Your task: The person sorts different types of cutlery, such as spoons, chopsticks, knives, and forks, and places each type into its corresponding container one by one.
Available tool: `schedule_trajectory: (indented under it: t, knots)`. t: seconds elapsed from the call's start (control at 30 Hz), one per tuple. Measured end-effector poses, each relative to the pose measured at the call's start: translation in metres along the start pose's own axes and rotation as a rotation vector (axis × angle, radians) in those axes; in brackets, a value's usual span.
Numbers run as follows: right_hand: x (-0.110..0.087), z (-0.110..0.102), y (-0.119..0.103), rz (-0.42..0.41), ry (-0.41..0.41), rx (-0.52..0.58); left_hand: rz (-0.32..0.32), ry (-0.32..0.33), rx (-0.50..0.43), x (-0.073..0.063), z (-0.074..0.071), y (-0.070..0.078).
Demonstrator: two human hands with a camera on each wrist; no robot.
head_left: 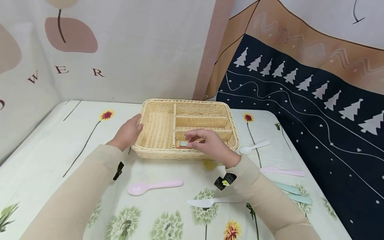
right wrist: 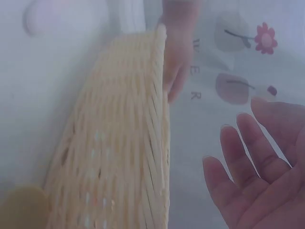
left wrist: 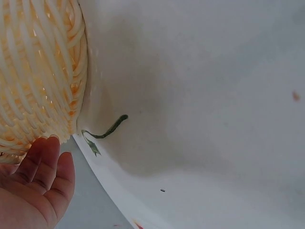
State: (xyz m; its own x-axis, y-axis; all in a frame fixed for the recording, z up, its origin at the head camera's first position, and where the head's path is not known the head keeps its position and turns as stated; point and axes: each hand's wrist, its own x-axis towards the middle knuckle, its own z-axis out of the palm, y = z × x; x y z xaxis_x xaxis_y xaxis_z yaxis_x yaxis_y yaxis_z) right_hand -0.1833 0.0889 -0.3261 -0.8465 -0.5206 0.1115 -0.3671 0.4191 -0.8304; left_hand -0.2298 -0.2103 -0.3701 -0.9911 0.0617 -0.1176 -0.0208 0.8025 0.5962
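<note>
A pale wicker basket (head_left: pixel 159 154) with dividers stands at the back of the table. My left hand (head_left: pixel 127 133) grips its left end, with the thumb by the rim. In the left wrist view, fingertips (left wrist: pixel 51 139) press the woven wall. My right hand (head_left: pixel 210 145) hovers over the front right compartment, its fingers relaxed and slightly bent. The right wrist view shows those fingers (right wrist: pixel 238 157) spread, holding nothing. Under them in the compartment lies the end of a light-teal utensil (head_left: pixel 183 144), beside an orange-red edge (head_left: pixel 181 147); the hand hides the rest.
A pink spoon (head_left: pixel 139 189) and a white knife (head_left: pixel 204 202) lie in front of the basket. A yellow spoon (head_left: pixel 209 164) is partly under the right forearm. To the right are a white spoon (head_left: pixel 246 150), a pink knife (head_left: pixel 282 171) and teal handles (head_left: pixel 301 199).
</note>
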Motion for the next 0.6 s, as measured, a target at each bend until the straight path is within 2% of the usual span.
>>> schedule_trajectory:
  t: [0.3,0.6]
  knots:
    - [-0.013,0.018,-0.005,-0.076,-0.048,0.100,0.009,0.002,0.010,0.001,0.001,-0.002]
    - [-0.022,0.038,-0.005,-0.093,-0.148,0.112,0.008,-0.001,0.006,0.002,0.001,-0.001]
